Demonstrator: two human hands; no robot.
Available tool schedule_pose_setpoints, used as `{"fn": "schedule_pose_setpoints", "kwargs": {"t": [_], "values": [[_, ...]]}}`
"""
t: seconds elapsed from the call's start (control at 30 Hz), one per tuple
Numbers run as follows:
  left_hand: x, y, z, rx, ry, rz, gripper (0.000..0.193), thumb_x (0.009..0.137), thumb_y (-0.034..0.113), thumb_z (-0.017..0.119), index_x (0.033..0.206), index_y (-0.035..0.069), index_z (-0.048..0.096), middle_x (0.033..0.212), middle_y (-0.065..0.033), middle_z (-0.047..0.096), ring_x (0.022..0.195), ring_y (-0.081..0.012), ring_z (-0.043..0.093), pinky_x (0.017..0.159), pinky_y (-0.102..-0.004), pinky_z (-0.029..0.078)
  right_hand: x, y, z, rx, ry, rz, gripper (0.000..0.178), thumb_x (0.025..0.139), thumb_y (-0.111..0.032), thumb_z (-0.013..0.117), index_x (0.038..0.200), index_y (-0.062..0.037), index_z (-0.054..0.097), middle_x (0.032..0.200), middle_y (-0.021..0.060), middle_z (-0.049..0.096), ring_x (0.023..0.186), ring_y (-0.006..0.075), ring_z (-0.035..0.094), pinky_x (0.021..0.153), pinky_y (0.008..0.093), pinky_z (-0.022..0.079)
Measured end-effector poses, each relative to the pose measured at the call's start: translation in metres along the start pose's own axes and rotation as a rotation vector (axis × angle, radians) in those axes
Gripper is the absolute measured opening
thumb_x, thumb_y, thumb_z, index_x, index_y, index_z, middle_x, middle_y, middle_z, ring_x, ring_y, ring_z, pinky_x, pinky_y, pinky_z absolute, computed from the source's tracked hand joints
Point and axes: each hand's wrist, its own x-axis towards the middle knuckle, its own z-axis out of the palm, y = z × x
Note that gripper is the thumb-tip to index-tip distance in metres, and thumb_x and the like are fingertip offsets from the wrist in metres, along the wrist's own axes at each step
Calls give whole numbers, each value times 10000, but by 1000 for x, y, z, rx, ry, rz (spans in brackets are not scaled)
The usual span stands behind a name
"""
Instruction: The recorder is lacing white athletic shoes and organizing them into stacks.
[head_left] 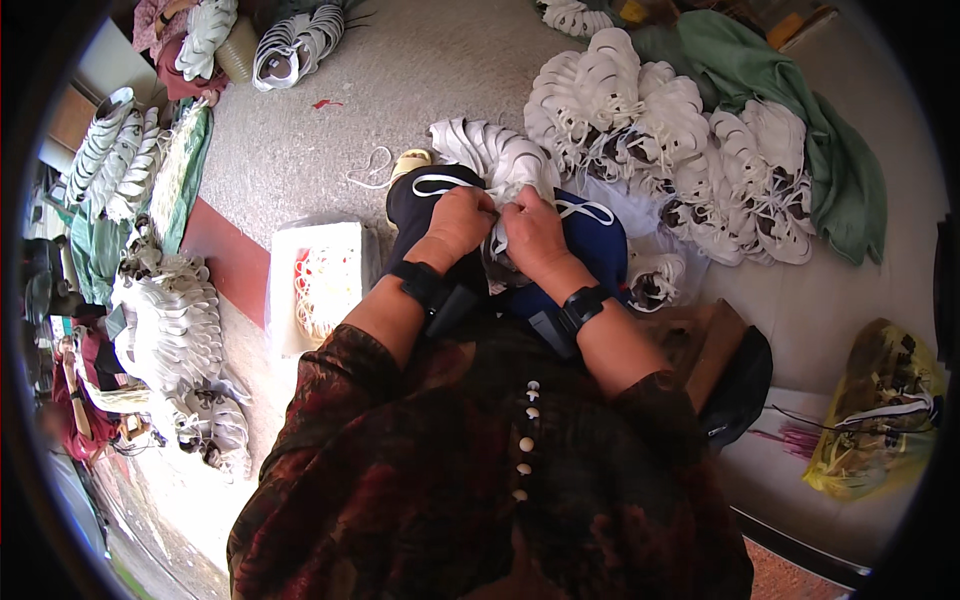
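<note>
My left hand (pixel 458 228) and my right hand (pixel 537 232) are close together over my lap, fingers pinched on a white shoelace (pixel 440 180). A loop of the lace sticks out past each hand. Beneath them lies a white shoe upper (pixel 497 250), mostly hidden by my hands. Just beyond, a row of nested white shoe uppers (pixel 490 148) rests against my knees. Dark cloth covers my left leg and blue cloth (pixel 598 240) my right. Each wrist wears a black band.
A white foam box (pixel 284 262) with laces stands at my left. Piles of white uppers (pixel 610 90) lie at the far right beside a green cloth (pixel 835 170). More stacks (pixel 168 320) stand at the left, near other people. A yellow bag (pixel 865 430) sits at the right.
</note>
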Motion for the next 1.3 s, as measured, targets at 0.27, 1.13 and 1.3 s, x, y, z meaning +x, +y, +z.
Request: {"fn": "schedule_pose_setpoints", "kwargs": {"t": [0.27,1.13,1.3], "values": [[-13,19,-6,-106,-41,62,120,689,167,666,709,58,620,709,-105,615,659,-265,599,627,-327,480,-59,100,-54,1199,325,613,43,785,9,516,751,-5,538,809,148,601,715,216,572,663,314,452],[-28,-61,-80,520,82,394,27,744,72,559,733,67,584,739,-112,597,697,-306,588,610,-387,479,-107,133,-65,14,81,177,36,669,-2,520,647,-29,521,677,168,525,686,357,533,621,437,440],[-55,-104,-132,591,149,331,33,722,45,579,720,63,607,704,-98,582,653,-277,572,595,-347,481,-143,165,-97,-157,122,263,52,643,-5,532,659,-53,545,664,152,517,663,346,529,590,427,429]]}}
